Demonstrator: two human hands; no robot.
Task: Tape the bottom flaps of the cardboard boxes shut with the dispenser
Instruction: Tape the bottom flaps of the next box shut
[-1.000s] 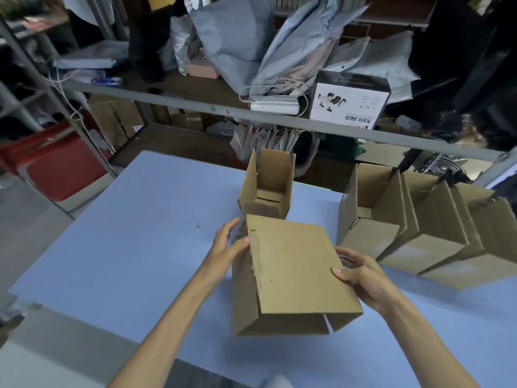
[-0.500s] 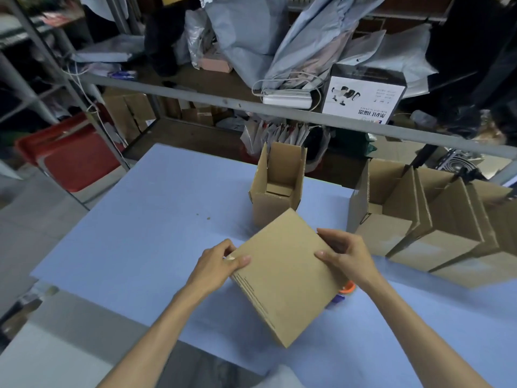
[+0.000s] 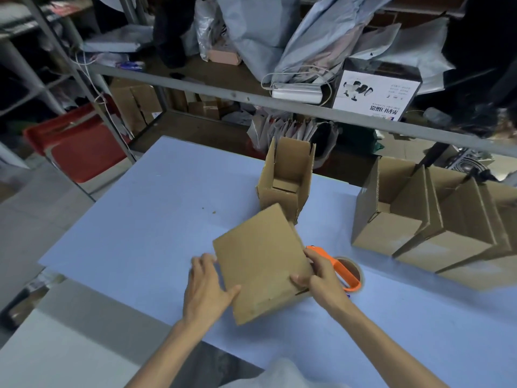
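A brown cardboard box point(image 3: 260, 261) lies tilted on the blue table point(image 3: 145, 219), a plain broad face turned up toward me. My left hand point(image 3: 205, 289) grips its near left edge, thumb on top. My right hand point(image 3: 319, 275) holds its right edge, thumb pressed on the upper face. Just right of that hand lies the orange tape dispenser point(image 3: 344, 271) with a brown tape roll, partly hidden by the hand. An upright box point(image 3: 285, 180) with open top flaps stands behind the held box.
A row of several open cardboard boxes point(image 3: 425, 217) leans along the table's right side. A metal shelf rail point(image 3: 251, 100) crosses behind the table, with bags and a white printed carton point(image 3: 375, 91) on it. A red chair point(image 3: 81, 147) stands at the left.
The box has been turned and lowered toward me, its open side no longer visible. My right hand slid to the box's right edge, uncovering the orange dispenser.
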